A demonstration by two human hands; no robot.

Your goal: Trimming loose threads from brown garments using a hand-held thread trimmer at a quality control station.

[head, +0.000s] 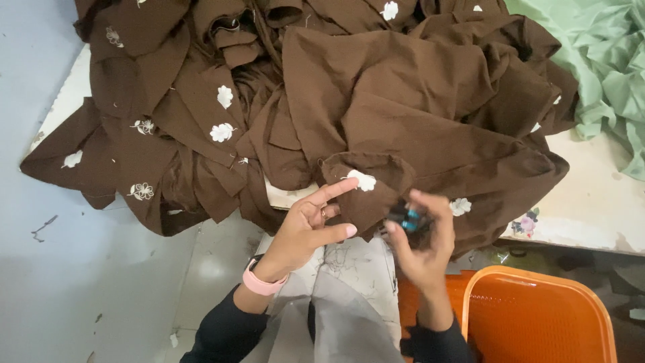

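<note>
A heap of brown fabric (376, 101) with white embroidered flowers lies across a worktable. My left hand (310, 225) is spread open against a fold of this cloth, fingers apart, with a pink watch on the wrist. My right hand (423, 238) is closed around a small blue and black tool (405, 218), blurred, held at the same fold's edge. A white flower (363, 179) sits on that fold just above my left fingertips.
An orange plastic basket (537, 316) stands at the lower right. Light green cloth (605, 60) is piled at the top right. The white table edge (591, 208) runs along the right. Grey floor (80, 269) with thread scraps lies to the left.
</note>
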